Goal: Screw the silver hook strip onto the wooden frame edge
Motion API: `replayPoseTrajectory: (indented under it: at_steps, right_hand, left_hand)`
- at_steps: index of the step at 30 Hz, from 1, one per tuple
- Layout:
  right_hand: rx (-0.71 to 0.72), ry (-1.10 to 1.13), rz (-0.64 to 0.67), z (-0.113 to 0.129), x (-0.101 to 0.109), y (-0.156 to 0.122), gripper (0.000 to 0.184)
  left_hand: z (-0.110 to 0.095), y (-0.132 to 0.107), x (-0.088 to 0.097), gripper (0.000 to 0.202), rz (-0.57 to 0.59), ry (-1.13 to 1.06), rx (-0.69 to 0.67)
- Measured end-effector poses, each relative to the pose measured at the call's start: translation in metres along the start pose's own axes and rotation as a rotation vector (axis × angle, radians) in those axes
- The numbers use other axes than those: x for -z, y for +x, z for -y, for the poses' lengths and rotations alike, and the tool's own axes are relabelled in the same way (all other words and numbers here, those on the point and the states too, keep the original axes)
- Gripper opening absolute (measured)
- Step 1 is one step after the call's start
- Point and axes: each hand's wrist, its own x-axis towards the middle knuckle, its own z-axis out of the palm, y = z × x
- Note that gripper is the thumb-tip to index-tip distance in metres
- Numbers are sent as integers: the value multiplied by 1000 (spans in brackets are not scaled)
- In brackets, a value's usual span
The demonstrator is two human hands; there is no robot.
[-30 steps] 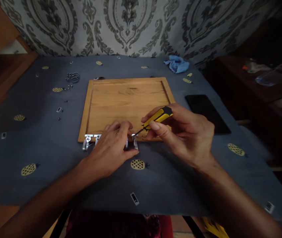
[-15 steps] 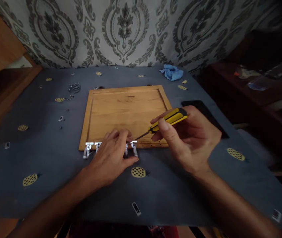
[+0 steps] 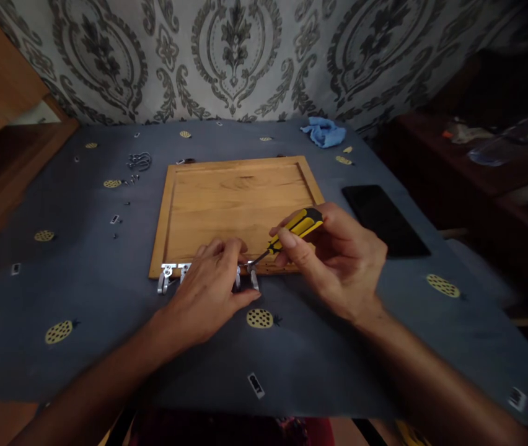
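A wooden panel (image 3: pixel 240 198) with a raised frame lies flat on the table. Silver metal hooks (image 3: pixel 164 279) are set along its front edge. My left hand (image 3: pixel 212 285) is curled over that edge, covering the middle hooks. Its fingertips press by the rightmost hook (image 3: pixel 253 279), and the thumb touches that hook's lower end. Between the fingers and thumb of my right hand (image 3: pixel 347 260) is a yellow and black screwdriver (image 3: pixel 296 229). The shaft slants down to the left, its tip at the top of the rightmost hook. Any screw under the tip is too small to make out.
Loose metal hooks (image 3: pixel 139 161) and several small screws (image 3: pixel 134 179) lie left of the panel. A black phone-like slab (image 3: pixel 385 220) is at the right, and a crumpled blue cloth (image 3: pixel 323 132) at the back. Patterned blue cloth (image 3: pixel 106 359) covers the table.
My right hand has moved left and slightly down with the screwdriver, whose tip now meets the rightmost hook. More of the black slab shows. My left hand stays in place.
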Motion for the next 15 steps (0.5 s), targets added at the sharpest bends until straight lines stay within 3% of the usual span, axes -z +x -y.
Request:
replayPoseTrajectory:
  at_steps: [15]
  right_hand:
    - [122,-100,20,-2,-2,2,8]
  left_hand:
    - [-3,-1,2,40,-12,0,-5]
